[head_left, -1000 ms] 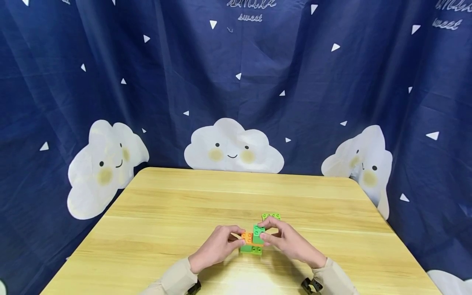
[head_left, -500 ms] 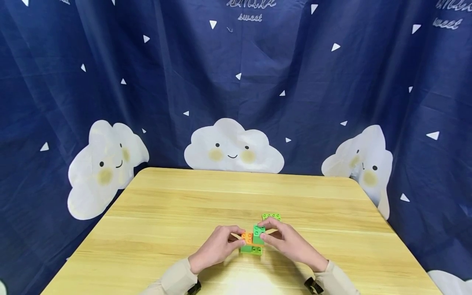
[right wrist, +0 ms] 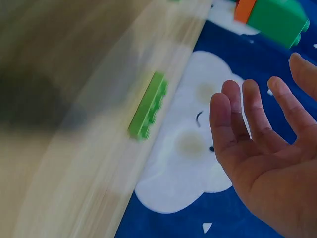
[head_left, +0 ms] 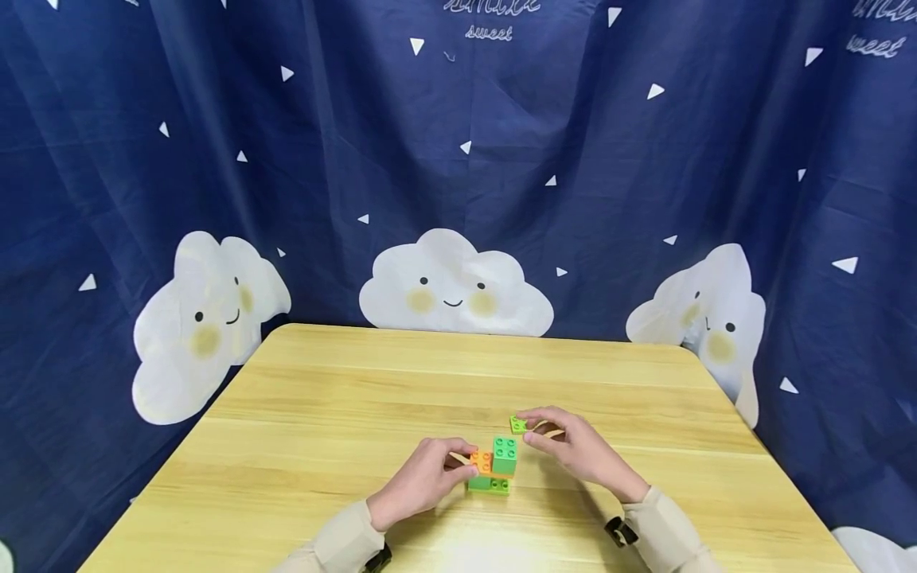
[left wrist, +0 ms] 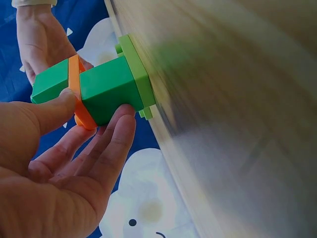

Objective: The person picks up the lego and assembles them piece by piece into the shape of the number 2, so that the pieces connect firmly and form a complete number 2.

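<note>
- Currently L hand (head_left: 423,484) grips brick stack (head_left: 487,469): thumb on edge of orange 2-wide plate (head_left: 481,460), fingertips curled on far side, one against lower green brick (left wrist: 108,89).
- Stack order, bottom up: lime base plate (head_left: 499,487), lower green brick on its L part, orange 2-wide plate, then upper green brick (head_left: 505,458) on R part of the orange. Studs bare on R of base & L of orange.
- Stack loc: near side of wooden table (head_left: 344,414), upright, btwn both hands, base right at tabletop.
- R hand (head_left: 573,446) holds nothing; fingers apart & loosely bent, wide gap thumb to fingers.
- Loose lime plate (right wrist: 147,106) lies flat on table, studs up, just beyond stack; R fingertips near it, partly covering it in head view, but apart from it in R wrist view.
- Beige sleeves (head_left: 340,537) on both arms, black wrist straps (head_left: 620,532) below.
- Bkgd: navy curtain (head_left: 322,103) w/ white triangles & smiling clouds (head_left: 451,278).
</note>
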